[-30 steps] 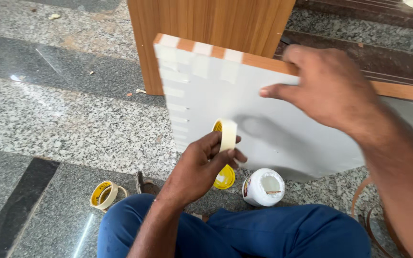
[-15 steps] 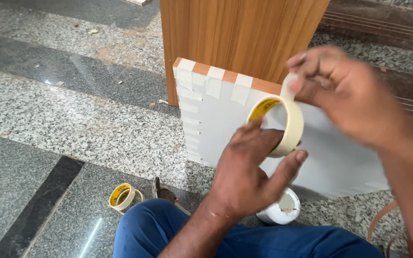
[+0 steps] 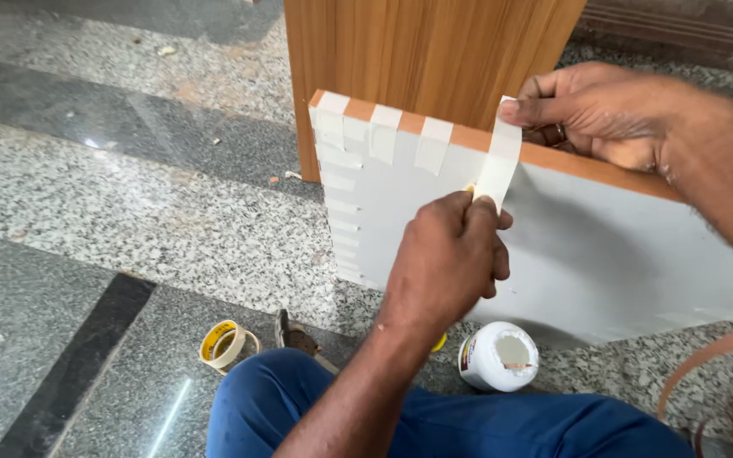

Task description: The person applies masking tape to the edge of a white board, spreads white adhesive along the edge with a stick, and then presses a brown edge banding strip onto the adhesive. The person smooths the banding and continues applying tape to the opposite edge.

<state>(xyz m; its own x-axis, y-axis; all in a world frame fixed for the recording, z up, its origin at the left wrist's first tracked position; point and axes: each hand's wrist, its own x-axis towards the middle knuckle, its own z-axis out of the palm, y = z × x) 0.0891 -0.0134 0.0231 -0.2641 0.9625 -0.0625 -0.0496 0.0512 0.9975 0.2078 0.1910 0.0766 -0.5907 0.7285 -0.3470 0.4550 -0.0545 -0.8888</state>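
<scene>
On the polished granite floor lies a spare yellow-cored roll of masking tape. Short cream tape strips already bind the white laminate board along its left edge and corner; rightward, bare orange edge banding remains. Left hand pinches a fresh strip, right hand pressing its top.

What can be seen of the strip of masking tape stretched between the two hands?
The tape strip is pale cream and papery, running taut and nearly upright over the white panel's orange-brown top edge. The right hand presses its upper end onto that edge; the left hand pinches its lower end against the panel face. The roll is mostly hidden under the left hand. Similar strips already wrap the edge to its left.
</scene>
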